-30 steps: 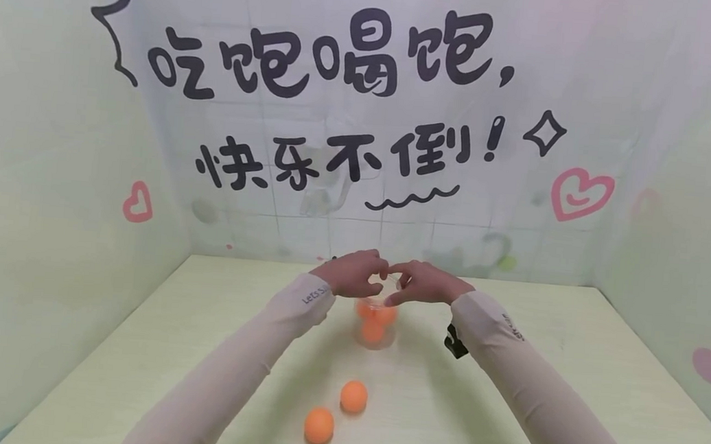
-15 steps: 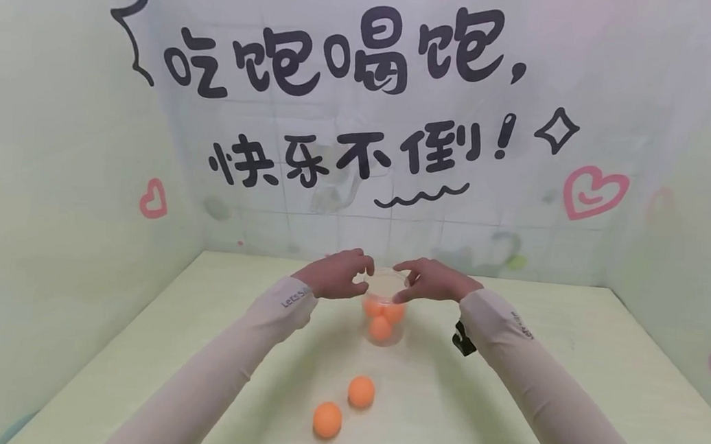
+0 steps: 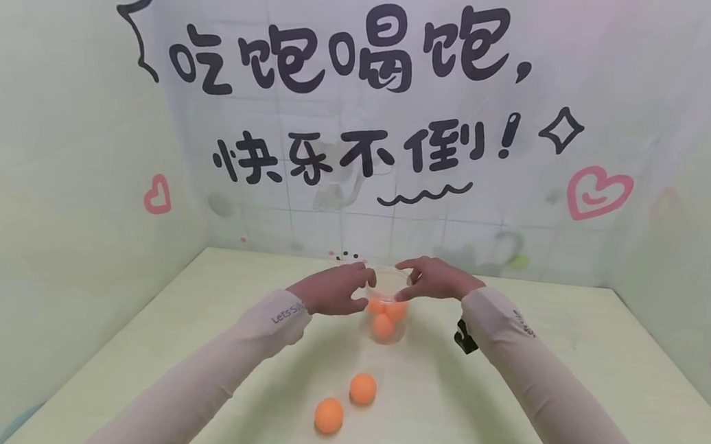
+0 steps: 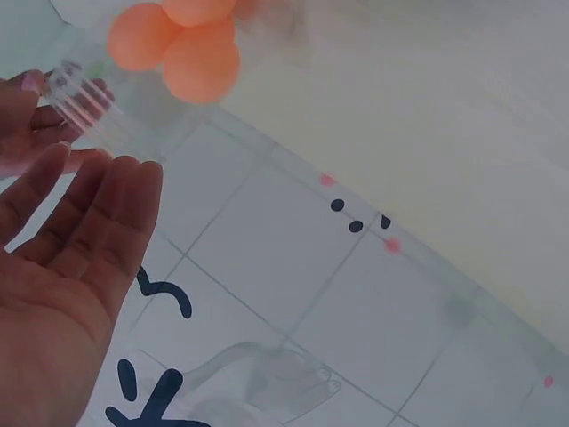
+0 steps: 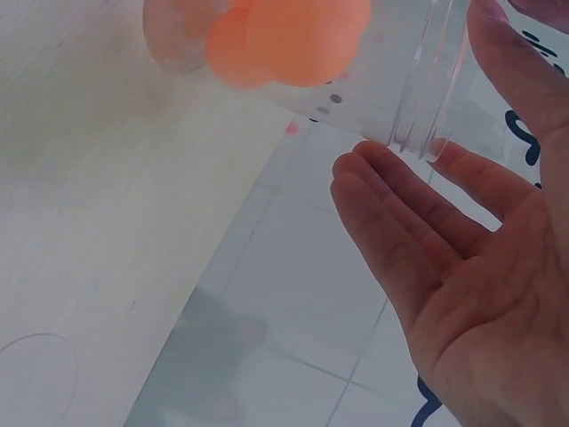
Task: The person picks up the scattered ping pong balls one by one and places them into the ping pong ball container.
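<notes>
A clear plastic jar (image 3: 385,335) with a ridged rim stands upright near the back of the table and contains several orange ping-pong balls (image 3: 383,326). My right hand (image 3: 441,280) holds the jar at its rim, thumb on the near side and index finger on the far side. In the right wrist view its other fingers extend beneath the rim, relaxed. My left hand (image 3: 331,289) hovers at the jar's left, loosely bent fingers close to the rim and nothing in its grip. Nearer the front, two more orange ping-pong balls (image 3: 363,389) lie on the table.
The pale table (image 3: 245,379) is bounded by a printed back sheet (image 3: 305,229) and side walls (image 3: 668,271). A black device (image 3: 466,337) shows under the right sleeve.
My left hand has drawn away leftward from the jar's rim and dropped slightly. The right hand stays at the rim. The whole head view has shifted a little.
</notes>
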The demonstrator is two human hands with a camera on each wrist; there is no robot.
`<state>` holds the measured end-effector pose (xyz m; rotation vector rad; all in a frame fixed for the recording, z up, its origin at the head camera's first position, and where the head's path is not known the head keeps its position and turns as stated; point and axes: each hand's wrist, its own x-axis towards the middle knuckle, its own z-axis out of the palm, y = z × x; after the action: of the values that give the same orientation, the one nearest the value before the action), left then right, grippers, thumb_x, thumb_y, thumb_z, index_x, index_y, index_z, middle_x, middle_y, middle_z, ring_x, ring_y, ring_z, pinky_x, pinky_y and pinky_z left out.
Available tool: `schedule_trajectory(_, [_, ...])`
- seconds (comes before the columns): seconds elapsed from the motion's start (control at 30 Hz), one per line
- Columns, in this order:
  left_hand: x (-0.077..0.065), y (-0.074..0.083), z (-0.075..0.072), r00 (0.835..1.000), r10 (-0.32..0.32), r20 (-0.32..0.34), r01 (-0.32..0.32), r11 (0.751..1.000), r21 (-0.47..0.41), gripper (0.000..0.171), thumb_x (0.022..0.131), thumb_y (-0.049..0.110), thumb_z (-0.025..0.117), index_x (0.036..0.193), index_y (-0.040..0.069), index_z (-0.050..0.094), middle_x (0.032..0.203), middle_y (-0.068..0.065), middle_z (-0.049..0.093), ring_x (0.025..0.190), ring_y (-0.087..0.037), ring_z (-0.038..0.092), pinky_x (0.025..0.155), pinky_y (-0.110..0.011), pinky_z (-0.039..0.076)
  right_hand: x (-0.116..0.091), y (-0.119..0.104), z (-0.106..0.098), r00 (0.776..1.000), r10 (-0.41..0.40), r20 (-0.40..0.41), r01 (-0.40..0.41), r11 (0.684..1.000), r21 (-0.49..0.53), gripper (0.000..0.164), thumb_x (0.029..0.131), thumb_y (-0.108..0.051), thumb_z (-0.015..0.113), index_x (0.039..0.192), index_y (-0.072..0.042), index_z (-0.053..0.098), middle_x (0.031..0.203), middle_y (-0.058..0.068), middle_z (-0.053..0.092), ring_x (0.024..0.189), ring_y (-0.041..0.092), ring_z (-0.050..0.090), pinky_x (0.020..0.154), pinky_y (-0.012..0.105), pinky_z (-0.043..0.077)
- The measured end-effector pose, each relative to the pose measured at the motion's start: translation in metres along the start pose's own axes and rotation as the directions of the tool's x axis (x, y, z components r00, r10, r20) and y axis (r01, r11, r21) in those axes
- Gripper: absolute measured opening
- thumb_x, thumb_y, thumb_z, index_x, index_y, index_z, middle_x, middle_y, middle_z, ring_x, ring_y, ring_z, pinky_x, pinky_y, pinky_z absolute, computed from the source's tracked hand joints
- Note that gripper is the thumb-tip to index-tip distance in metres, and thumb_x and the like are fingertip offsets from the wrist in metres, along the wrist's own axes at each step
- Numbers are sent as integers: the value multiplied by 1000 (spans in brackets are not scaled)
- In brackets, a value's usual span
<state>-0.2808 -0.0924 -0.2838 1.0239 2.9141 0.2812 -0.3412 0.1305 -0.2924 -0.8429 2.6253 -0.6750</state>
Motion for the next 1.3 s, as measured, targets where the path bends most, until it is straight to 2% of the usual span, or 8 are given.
schedule_trajectory(0.07, [-3, 1, 5, 1000, 8, 3, -8, 1000, -5, 27, 89, 15, 60, 114, 6, 58, 101, -5, 58, 81, -16, 55, 78, -32, 48, 0, 0, 0, 1000, 1, -2, -1, 1000, -2, 74, 80, -34, 75, 141, -5, 44, 87, 7, 67, 82, 16, 62, 79, 33, 49])
schedule_trajectory(0.33, [-11, -1, 24, 998, -56, 14, 56, 998, -16, 28, 90, 19, 61, 116, 10, 56, 100, -2, 58, 77, -13, 53, 75, -30, 48, -1, 0, -1, 1000, 3, -4, -3, 1000, -6, 75, 80, -36, 75, 141, -5, 44, 90, 7, 67, 84, 16, 62, 80, 34, 50])
schedule_trajectory(0.57, [-19, 4, 35, 998, 9, 63, -2, 994, -105, 29, 91, 23, 59, 116, 10, 56, 105, -4, 59, 90, -19, 59, 81, -33, 48, -4, 1, -3, 1000, 15, -15, -15, 1000, -1, 74, 81, -34, 75, 141, -4, 44, 89, 8, 66, 84, 17, 62, 80, 34, 50])
schedule_trajectory(0.73, [-24, 7, 44, 992, -12, 127, 28, 992, -120, 30, 90, 27, 60, 116, 11, 54, 108, -7, 59, 92, -18, 58, 78, -32, 48, -2, 3, -1, 1000, 2, -18, -2, 1000, -2, 74, 80, -36, 75, 140, -5, 45, 87, 6, 65, 81, 15, 60, 77, 32, 49])
schedule_trajectory(0.83, [-27, 10, 50, 987, -5, 163, 24, 992, -120, 33, 90, 30, 60, 117, 12, 54, 109, -5, 59, 93, -16, 58, 78, -30, 48, -1, 3, -1, 1000, 4, -13, -4, 1000, -4, 74, 80, -36, 75, 140, -6, 45, 85, 4, 64, 77, 13, 58, 75, 29, 47])
schedule_trajectory(1.03, [-32, 17, 54, 985, 37, 169, -8, 986, -166, 36, 90, 36, 60, 118, 13, 55, 109, -4, 58, 98, -18, 60, 81, -29, 49, 0, 3, -1, 1000, 7, -7, -7, 1000, -2, 73, 81, -35, 74, 141, -5, 44, 82, 5, 64, 74, 15, 58, 72, 30, 47])
schedule_trajectory(1.17, [-34, 23, 58, 979, 39, 202, -4, 985, -173, 40, 88, 39, 60, 119, 14, 54, 110, -2, 57, 92, -13, 58, 77, -26, 48, 0, 4, -1, 1000, 11, -10, -11, 1000, 1, 74, 80, -36, 74, 141, -6, 44, 84, 5, 64, 75, 14, 58, 73, 30, 47])
schedule_trajectory(1.3, [-36, 30, 65, 976, 44, 213, -18, 992, -121, 42, 85, 41, 62, 118, 16, 55, 103, 2, 56, 79, -7, 53, 69, -22, 45, -1, 6, -1, 1000, 17, -16, -17, 1000, 10, 74, 80, -36, 75, 141, -7, 44, 87, 5, 64, 77, 14, 59, 75, 30, 48])
